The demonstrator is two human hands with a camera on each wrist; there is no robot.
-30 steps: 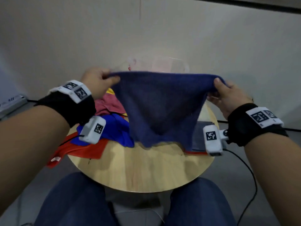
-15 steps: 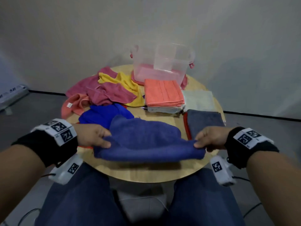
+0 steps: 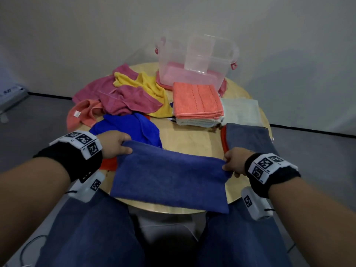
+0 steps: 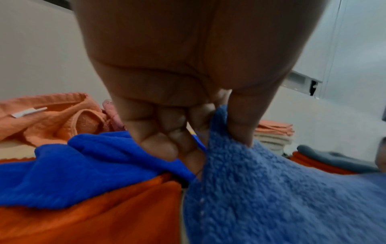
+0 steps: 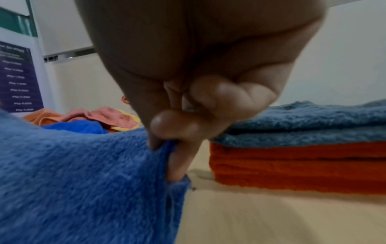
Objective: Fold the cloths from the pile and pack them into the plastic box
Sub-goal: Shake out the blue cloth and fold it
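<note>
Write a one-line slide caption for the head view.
Both hands, left and right, pinch a blue cloth's far corners on the round table.

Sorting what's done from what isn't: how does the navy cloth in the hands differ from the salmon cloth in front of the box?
The navy cloth is pinched at two corners by the left hand and right hand; the salmon cloth lies untouched. The navy one lies at the table's near edge, overhanging it; the salmon one tops a folded stack. Both look like terry towels.
</note>
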